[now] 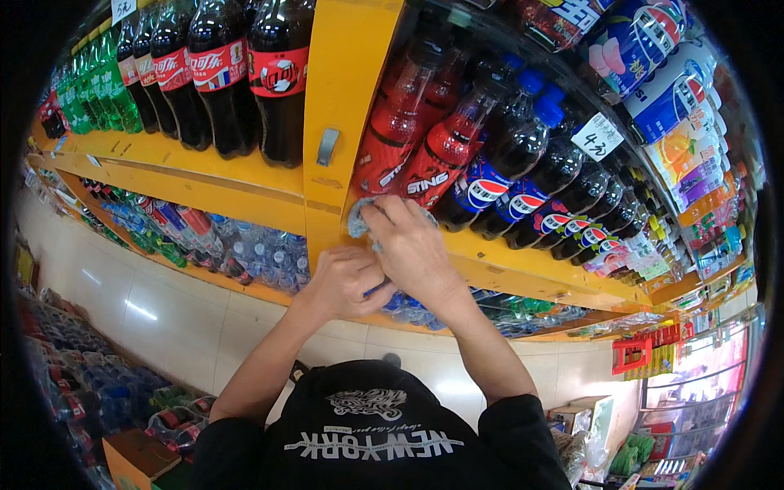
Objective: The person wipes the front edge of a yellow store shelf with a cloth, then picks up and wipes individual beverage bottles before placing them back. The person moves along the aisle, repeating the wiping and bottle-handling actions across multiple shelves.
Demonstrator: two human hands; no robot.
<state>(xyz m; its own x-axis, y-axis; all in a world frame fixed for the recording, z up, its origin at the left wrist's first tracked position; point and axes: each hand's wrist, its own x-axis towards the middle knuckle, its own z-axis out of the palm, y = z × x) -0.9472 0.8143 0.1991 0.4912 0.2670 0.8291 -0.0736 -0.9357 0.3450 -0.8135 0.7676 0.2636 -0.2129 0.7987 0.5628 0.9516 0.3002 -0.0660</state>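
My right hand [412,253] is closed round a crumpled grey-blue cloth [358,222]. It presses the cloth to the front of the yellow shelf [498,260], right beside the upright post. Just below and to the left, my left hand [347,282] is curled closed, close against the right wrist. A small dark blue bit shows by its fingers, too little to name. Red drink bottles [441,163] stand on the shelf directly behind the cloth. Dark cola bottles with blue labels [483,189] follow to their right.
A yellow post [343,82] with a grey handle [327,147] divides the shelves. Large cola bottles [278,82] fill the left bay. Packed water bottles [265,255] sit lower down. Wrapped bottle packs [90,384] stand on the tiled floor [188,327] at left; red crates [633,355] are at right.
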